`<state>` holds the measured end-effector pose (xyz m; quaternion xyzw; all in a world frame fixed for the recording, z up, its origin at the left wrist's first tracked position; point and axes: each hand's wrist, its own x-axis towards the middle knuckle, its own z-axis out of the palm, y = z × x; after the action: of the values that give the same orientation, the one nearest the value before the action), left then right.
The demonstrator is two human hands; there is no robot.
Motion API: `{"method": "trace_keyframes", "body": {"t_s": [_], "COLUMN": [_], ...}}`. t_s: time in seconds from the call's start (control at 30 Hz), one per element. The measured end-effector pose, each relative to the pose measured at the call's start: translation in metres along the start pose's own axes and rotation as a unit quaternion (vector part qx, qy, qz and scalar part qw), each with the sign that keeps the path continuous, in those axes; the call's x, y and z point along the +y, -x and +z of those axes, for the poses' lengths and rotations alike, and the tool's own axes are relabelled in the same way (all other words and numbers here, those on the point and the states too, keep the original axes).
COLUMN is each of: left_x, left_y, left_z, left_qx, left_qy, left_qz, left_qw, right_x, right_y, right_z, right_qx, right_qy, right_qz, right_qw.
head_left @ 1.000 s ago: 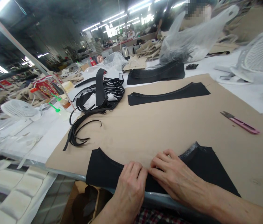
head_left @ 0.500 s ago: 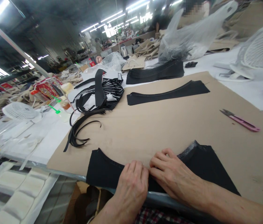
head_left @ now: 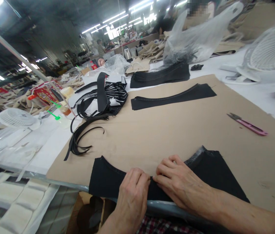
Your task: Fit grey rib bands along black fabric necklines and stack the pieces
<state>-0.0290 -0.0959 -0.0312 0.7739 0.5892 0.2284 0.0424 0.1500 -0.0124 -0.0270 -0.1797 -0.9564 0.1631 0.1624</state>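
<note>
- Left hand (head_left: 133, 190): palm down, fingers bent, tips pressing on black fabric piece (head_left: 105, 178); nothing gripped.
- Right hand (head_left: 181, 183): just beside, fingertips on same curved upper edge, loosely spread, gripping nothing.
- Black fabric piece: flat on brown cardboard sheet (head_left: 176, 130), at near edge of counter (head_left: 166, 208).
- Farther off: loose black strips (head_left: 81, 139) left, pink snips (head_left: 248, 124) right, second curved black piece (head_left: 171, 97) beyond.
</note>
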Motion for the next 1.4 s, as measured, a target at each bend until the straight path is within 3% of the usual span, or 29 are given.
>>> {"method": "trace_keyframes", "body": {"t_s": [0.3, 0.6, 0.87, 1.07, 1.27, 1.4], "left_x": [0.001, 0.011, 0.002, -0.002, -0.003, -0.005], "left_y": [-0.005, -0.009, -0.003, -0.006, -0.011, -0.005], "left_z": [0.002, 0.007, 0.009, 0.001, -0.017, -0.023], "left_qx": [-0.056, -0.028, -0.047, -0.078, -0.131, -0.088], "left_qy": [-0.094, -0.23, -0.076, 0.044, 0.088, 0.085], "left_qz": [0.047, 0.068, -0.003, -0.059, -0.047, -0.056], "left_qw": [0.993, 0.97, 0.996, 0.994, 0.986, 0.991], "right_x": [-0.001, 0.0, -0.001, 0.0, -0.001, 0.0], "right_y": [0.0, 0.002, 0.003, 0.004, 0.007, 0.006], "right_z": [-0.002, 0.001, -0.004, 0.0, 0.004, 0.004], "right_qx": [-0.004, 0.004, -0.011, 0.0, 0.01, 0.007], "right_qy": [0.009, 0.012, 0.021, 0.053, 0.067, 0.064], "right_qz": [-0.002, -0.017, -0.012, -0.036, -0.043, -0.04], "right_qw": [1.0, 1.0, 1.0, 0.998, 0.997, 0.997]}}
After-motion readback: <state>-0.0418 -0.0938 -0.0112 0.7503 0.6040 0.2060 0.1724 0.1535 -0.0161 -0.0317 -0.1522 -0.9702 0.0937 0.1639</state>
